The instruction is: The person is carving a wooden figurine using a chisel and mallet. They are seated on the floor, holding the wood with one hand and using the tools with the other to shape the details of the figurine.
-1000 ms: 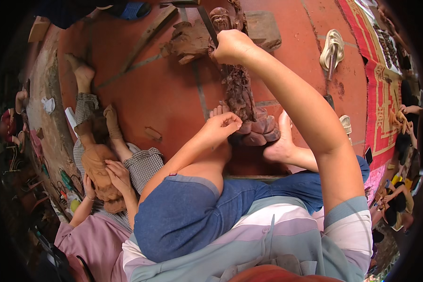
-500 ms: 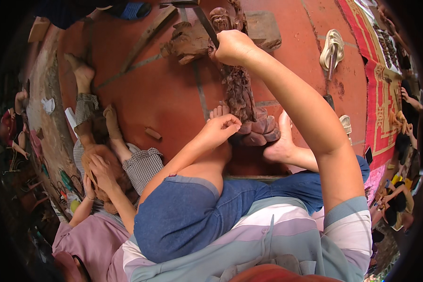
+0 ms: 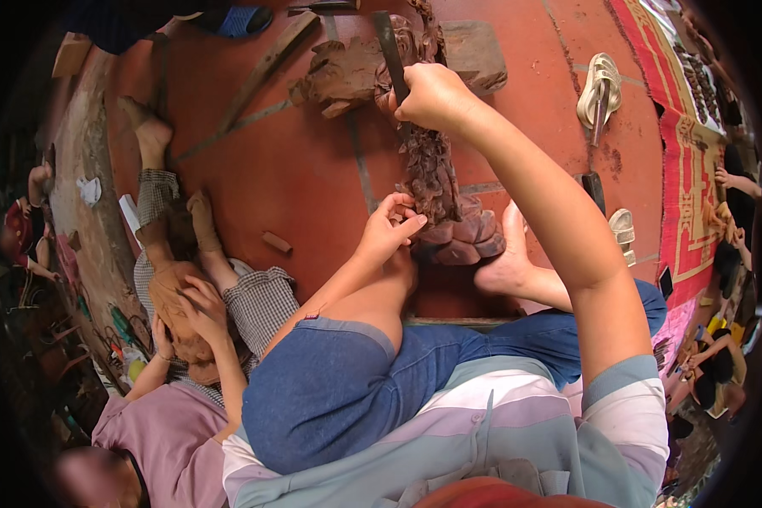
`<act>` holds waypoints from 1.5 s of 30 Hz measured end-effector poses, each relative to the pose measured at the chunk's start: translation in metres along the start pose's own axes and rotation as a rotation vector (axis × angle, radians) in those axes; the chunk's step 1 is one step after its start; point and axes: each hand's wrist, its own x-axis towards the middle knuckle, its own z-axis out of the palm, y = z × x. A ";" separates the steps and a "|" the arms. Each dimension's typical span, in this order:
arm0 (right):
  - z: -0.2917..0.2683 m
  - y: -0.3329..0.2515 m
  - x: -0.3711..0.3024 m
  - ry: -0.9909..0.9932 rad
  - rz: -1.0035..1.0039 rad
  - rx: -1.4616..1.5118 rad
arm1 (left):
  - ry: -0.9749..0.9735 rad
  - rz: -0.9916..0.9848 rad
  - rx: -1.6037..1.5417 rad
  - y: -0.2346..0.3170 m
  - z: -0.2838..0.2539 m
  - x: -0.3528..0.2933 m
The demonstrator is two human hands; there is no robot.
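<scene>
A reddish-brown wood carving of a bearded figure (image 3: pixel 432 165) lies lengthwise in front of me. Its upper end rests over a rough wooden block (image 3: pixel 474 55) and its base lies between my bare feet. My right hand (image 3: pixel 434 97) is closed around a dark flat bar (image 3: pixel 388 51) that looks like a file, held over the carving's upper part and partly hiding its face. Beside the lower left of the carving is my left hand (image 3: pixel 389 229), its fingers bent but apart, with nothing visible in them. Whether its fingertips touch the wood I cannot tell.
At my left, another person's hands (image 3: pixel 201 305) rest on a brown wooden piece (image 3: pixel 173 309) in their lap. A wooden bar (image 3: pixel 271 68) and a small offcut (image 3: pixel 277 242) lie on the red tiles. Pale sandals (image 3: pixel 599 89) and a red-yellow mat (image 3: pixel 681 169) are at right.
My right hand has come slightly nearer, and the dark bar has swung more upright. My left hand has shifted a little left and its fingers have parted. The neighbour's hands moved on their piece.
</scene>
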 end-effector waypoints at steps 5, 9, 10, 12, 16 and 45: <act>0.010 -0.007 -0.005 0.002 -0.112 -0.018 | 0.048 0.017 0.145 0.012 0.003 -0.007; -0.004 0.001 0.008 -0.029 -0.031 0.022 | 0.079 0.077 0.286 -0.005 -0.001 0.002; -0.004 0.001 0.009 -0.030 -0.039 0.023 | 0.087 0.083 0.281 -0.006 -0.001 0.002; 0.005 -0.002 0.003 -0.056 -0.119 0.003 | 0.098 0.083 0.307 -0.006 -0.003 0.003; -0.003 0.006 0.003 -0.062 0.014 0.118 | 0.074 0.073 0.316 0.005 0.001 0.000; 0.004 -0.021 0.007 -0.091 0.059 -0.176 | 0.095 0.068 0.355 0.000 0.000 -0.001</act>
